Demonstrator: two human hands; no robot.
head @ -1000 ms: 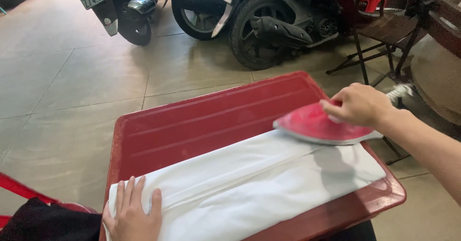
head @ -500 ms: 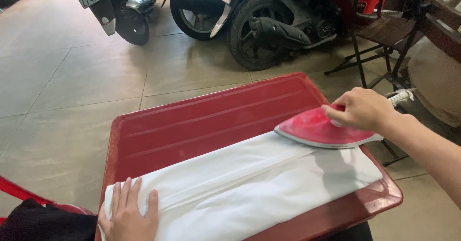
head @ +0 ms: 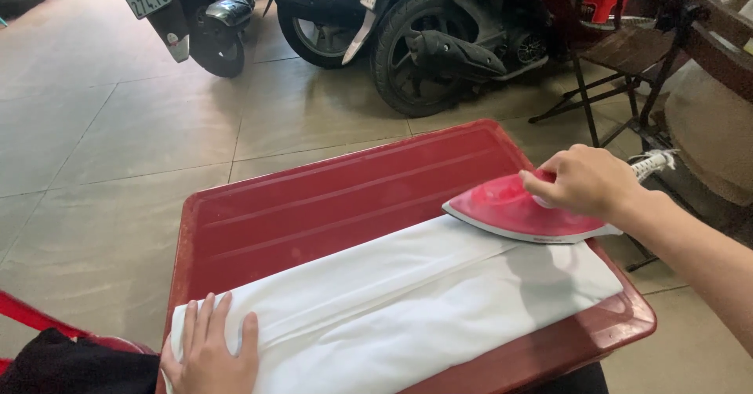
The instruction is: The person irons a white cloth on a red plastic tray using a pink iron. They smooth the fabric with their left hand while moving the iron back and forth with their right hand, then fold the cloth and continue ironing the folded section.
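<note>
Left hand: the left hand (head: pixel 210 352) lies flat, palm down, on the near left end of the white cloth (head: pixel 392 304), its fingers (head: pixel 205 319) stretched out and slightly apart, gripping nothing.
White cloth: folded into a long strip, it runs from under those fingers up and rightward across the near half of the red tray-like top (head: pixel 329 198); a lengthwise fold line runs along its middle.
Right hand: the right hand (head: pixel 584 180) is wrapped around the handle of the red iron (head: pixel 518 212), fingers curled shut on it.
Red iron: flat on the far right end of the cloth, its pointed tip aimed left, away from the gripping fingers; a white braided cord (head: pixel 651 162) leaves it just behind the knuckles.
Red top: bare ribbed surface lies beyond both sets of fingers.
Dark bundle: dark fabric (head: pixel 70 362) sits just left of the left hand, off the top.
Floor: pale tiles (head: pixel 118 127) stretch beyond.
Far: parked motorbikes (head: pixel 423 41) and a folding chair (head: pixel 627 56) stand past the right hand.
</note>
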